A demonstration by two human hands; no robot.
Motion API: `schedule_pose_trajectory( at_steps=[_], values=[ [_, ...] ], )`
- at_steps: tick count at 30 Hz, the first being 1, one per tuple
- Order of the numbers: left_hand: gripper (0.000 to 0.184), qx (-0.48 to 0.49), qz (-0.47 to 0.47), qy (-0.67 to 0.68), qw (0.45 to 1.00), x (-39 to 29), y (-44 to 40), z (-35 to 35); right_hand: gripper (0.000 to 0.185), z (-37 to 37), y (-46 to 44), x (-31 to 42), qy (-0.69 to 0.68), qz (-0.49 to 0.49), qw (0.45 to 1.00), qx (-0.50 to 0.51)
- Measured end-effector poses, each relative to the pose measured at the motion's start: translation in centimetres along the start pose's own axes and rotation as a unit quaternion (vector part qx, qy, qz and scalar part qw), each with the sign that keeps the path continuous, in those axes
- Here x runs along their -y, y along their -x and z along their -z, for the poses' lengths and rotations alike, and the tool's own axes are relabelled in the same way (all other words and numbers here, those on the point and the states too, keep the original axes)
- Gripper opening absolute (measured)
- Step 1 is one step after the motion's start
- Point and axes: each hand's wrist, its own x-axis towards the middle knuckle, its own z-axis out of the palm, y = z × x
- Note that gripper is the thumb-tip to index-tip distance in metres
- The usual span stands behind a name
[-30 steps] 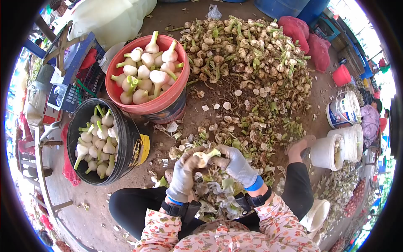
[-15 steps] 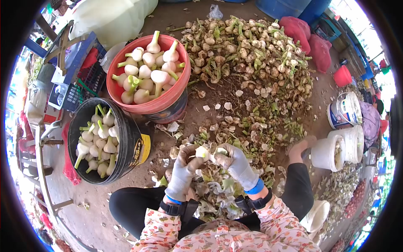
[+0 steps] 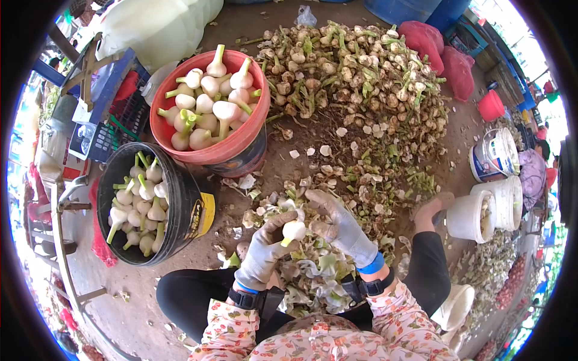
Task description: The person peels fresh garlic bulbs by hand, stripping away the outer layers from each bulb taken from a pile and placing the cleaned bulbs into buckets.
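Note:
A white peeled garlic bulb [image 3: 294,231] with a short green stem pointing down is gripped in my gloved left hand [image 3: 264,248]. Close beside it on the right, my gloved right hand [image 3: 344,231] has its thumb and fingers apart, with nothing visible between them. Under both hands lies a heap of stripped garlic leaves and skins [image 3: 313,271]. To the left, a black bucket [image 3: 186,207] and a red-rimmed bucket [image 3: 217,157] hold clean white bulbs with cut stems.
A large pile of unpeeled garlic [image 3: 355,72] spreads across the floor ahead. Pink mesh sacks [image 3: 459,73] lie behind it. White buckets [image 3: 466,218] stand at the right, past a bare foot [image 3: 433,207]. A blue crate [image 3: 105,141] and metal frame [image 3: 59,240] are at the left.
My right hand has come off the garlic bulb and its fingers have spread. In my left hand the bulb has turned so its stem points down.

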Motion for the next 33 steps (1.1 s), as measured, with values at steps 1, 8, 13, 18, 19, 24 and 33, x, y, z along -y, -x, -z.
schedule_pose_trajectory(
  at_steps=[1, 8, 13, 18, 19, 24, 33],
  values=[
    [0.058, 0.007, 0.000, -0.018, 1.000, -0.3, -0.1, -0.3, 0.038, 0.1, 0.1, -0.2, -0.025, -0.031, 0.999, 0.031],
    [0.044, -0.069, -0.017, 0.011, 0.997, -0.2, -0.5, -0.1, 0.007, -1.9, 0.5, -0.3, -0.097, -0.020, 0.995, -0.027],
    [0.022, -0.130, 0.014, 0.081, 0.988, 0.8, -0.5, 0.3, 0.012, -3.7, 1.1, -0.5, -0.015, 0.088, 0.995, -0.039],
    [0.023, -0.127, -0.018, 0.090, 0.988, 0.6, -0.9, 1.1, 0.006, -3.3, 2.0, -0.1, -0.190, -0.086, 0.978, 0.007],
    [0.023, -0.112, -0.023, 0.095, 0.989, 0.5, -0.9, 1.1, 0.006, -2.9, 2.2, 0.3, -0.259, -0.145, 0.955, 0.014],
    [0.015, -0.163, -0.036, 0.206, 0.964, 0.5, -1.0, 1.4, 0.016, -1.6, 2.0, 1.0, -0.411, -0.078, 0.908, 0.012],
    [0.008, -0.262, -0.163, -0.021, 0.951, 0.6, -0.1, -0.8, 0.016, -5.8, 0.3, 0.3, 0.182, 0.132, 0.966, -0.129]
  ],
)
